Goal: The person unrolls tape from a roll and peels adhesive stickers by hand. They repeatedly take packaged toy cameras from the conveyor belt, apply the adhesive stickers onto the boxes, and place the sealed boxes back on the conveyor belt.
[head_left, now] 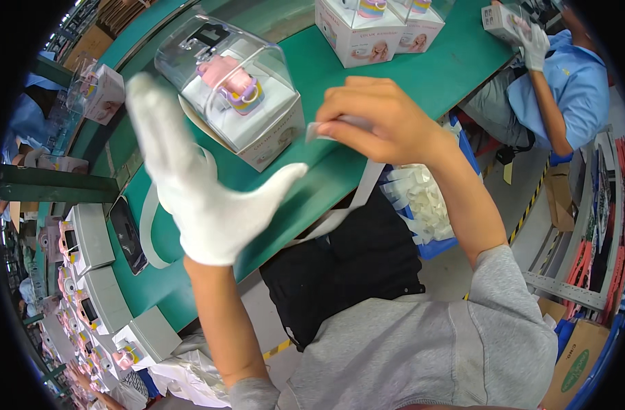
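Note:
My left hand (203,198), in a white glove, is raised in front of a packed gift box (275,140), its thumb and fingers spread and holding nothing. Under the box's clear dome cover (182,61) sits a pink toy camera (229,76) on a rainbow-coloured base. To the right of the box, my bare right hand (388,119) pinches a small translucent piece (312,132) between thumb and bent fingers. A pale strip (364,188) hangs below that wrist at the table edge; whether the hand also holds it, I cannot tell.
On the green table (312,184) lie a white band (148,222) and a dark phone (126,236). More boxes (357,41) stand at the far side. A blue bin of pale scraps (422,201) is below the edge. Co-worker in blue (565,89) handles a box at right.

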Motion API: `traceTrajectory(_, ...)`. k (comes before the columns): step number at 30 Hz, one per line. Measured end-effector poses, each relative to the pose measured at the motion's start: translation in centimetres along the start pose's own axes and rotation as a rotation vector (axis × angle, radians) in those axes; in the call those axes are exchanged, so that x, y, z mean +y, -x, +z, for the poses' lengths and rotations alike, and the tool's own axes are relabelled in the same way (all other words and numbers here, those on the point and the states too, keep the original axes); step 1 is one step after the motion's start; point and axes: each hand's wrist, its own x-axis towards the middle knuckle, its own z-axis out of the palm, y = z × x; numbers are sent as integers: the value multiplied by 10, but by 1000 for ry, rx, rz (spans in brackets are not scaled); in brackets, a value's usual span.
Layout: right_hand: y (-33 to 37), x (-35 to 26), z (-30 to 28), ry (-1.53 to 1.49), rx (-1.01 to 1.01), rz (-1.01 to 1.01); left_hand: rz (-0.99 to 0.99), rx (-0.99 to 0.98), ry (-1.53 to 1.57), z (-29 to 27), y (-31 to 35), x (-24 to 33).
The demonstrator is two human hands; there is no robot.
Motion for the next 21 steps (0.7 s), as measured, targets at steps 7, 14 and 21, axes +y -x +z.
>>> traceTrajectory(7, -22, 14, 21, 18, -43, -106, -36, -14, 349, 34, 6, -28)
traceTrajectory(14, -27, 17, 27, 135, 2, -128, 65, 5, 138, 38, 2, -38)
traceTrajectory(21, -14, 16, 1, 214, 156, -19, 74, 137, 92, 47, -2, -32)
